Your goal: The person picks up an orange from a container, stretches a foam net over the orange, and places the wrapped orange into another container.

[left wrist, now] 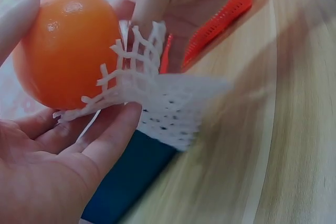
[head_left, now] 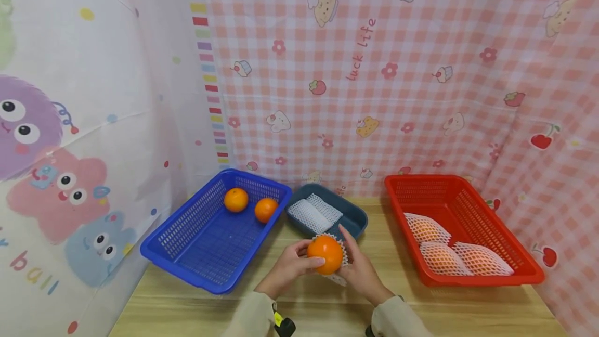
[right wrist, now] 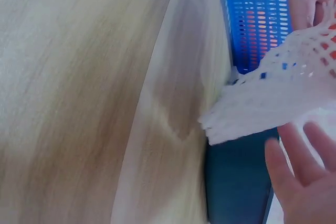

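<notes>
An orange (head_left: 325, 255) is held by my left hand (head_left: 291, 268), its thumb across the near side and the other fingers around and under the fruit. A white foam net sleeve (left wrist: 173, 106) covers only the fruit's right side, and its loose end hangs free in the right wrist view. My right hand (head_left: 364, 275) is at the sleeve's right side with its fingers extended; several fingertips (right wrist: 274, 150) show below the net in the right wrist view. Whether the right thumb presses the net is hidden. Both hands are in front of a dark teal tray (head_left: 357, 217) holding flat foam nets (head_left: 315, 213).
On the left stands a blue basket (head_left: 201, 246) with two bare oranges (head_left: 236, 200) at its far end. A red basket (head_left: 472, 280) on the right contains several net-covered oranges (head_left: 442, 259). All rest on a wooden table (head_left: 318, 306) before a checkered cloth (head_left: 299, 139).
</notes>
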`<state>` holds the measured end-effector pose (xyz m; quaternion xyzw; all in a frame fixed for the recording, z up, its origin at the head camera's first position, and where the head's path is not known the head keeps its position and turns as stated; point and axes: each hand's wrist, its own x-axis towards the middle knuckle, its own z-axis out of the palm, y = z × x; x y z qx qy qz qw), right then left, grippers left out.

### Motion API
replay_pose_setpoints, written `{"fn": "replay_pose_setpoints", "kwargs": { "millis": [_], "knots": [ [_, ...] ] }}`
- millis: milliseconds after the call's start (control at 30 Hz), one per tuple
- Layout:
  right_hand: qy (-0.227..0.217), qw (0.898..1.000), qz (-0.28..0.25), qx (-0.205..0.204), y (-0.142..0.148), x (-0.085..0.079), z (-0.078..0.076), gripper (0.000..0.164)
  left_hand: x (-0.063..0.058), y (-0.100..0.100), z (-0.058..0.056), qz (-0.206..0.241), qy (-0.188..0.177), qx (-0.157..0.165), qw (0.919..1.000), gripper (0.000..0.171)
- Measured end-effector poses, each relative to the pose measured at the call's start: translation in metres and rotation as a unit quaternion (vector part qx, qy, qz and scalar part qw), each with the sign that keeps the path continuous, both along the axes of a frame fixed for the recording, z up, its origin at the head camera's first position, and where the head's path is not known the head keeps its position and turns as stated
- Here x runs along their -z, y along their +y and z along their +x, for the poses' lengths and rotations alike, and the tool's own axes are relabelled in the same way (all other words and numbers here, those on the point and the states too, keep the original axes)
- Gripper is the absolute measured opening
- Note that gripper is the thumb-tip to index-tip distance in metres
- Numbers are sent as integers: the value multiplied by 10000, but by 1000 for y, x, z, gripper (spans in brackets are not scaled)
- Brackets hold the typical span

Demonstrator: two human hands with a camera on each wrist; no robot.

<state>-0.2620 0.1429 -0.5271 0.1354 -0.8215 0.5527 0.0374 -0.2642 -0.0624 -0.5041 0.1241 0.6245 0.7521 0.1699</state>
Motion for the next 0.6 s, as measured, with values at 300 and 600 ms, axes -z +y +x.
{"fn": "replay_pose_setpoints", "kwargs": {
  "millis": [300, 600],
  "knots": [
    [860, 9871, 580, 1220, -3, -9, 2, 12, -1, -3, 1, -89, 93, -300, 9995, 71],
    [1816, 9753, 121, 1255, -18, -18, 10, 16, 3, -2, -1, -995, 601, -958, 9886, 83]
  ]
}}
